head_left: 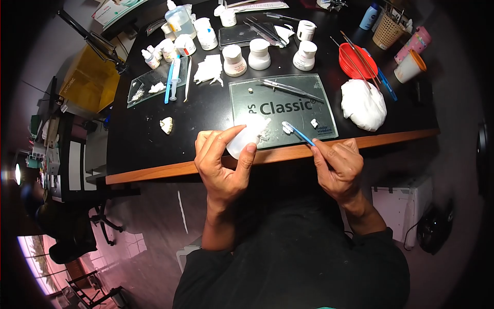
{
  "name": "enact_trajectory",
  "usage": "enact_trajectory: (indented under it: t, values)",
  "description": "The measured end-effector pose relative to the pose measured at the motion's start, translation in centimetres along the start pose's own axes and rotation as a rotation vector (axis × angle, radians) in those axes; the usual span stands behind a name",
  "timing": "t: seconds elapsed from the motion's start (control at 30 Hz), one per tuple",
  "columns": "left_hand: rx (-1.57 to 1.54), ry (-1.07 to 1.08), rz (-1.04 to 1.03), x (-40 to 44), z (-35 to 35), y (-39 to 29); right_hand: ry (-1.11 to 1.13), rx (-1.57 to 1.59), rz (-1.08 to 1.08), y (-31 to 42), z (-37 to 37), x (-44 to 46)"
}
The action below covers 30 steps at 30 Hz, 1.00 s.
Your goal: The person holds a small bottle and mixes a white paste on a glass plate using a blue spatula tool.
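My left hand [224, 160] grips a small white jar [240, 142], tilted over the front left edge of a glass slab [303, 86] printed "Classic". White powder [263, 126] lies on the slab by the jar's mouth. My right hand [337, 166] pinches a thin blue stick [302, 135], its tip at a white heap [287, 127] on the slab. A small white lump [314, 123] sits to the right of that heap. Metal tweezers [292, 90] lie across the slab's upper part, near a tiny pale piece [250, 90].
Behind the slab stand white jars [234, 61]. A second glass slab [136, 91] with syringes is at the left, near a toothed model piece [166, 125]. Rightward are a red bowl [355, 63], a white tissue wad [363, 106] and an orange-rimmed cup [409, 66]. The wooden desk edge [149, 173] runs in front.
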<state>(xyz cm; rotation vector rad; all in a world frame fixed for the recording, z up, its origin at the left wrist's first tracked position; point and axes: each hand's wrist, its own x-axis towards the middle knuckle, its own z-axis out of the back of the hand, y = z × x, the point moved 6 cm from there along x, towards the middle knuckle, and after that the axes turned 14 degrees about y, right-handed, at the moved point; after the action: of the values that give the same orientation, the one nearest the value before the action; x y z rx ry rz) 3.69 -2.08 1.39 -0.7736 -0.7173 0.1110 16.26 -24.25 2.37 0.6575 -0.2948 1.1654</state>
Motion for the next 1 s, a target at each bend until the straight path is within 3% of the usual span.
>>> enact_trajectory:
  t: [1.0]
  values:
    - [-0.002,0.019,0.023,-0.17,-0.03,0.02,0.003,-0.016,0.006,-0.07,-0.17,-0.32]
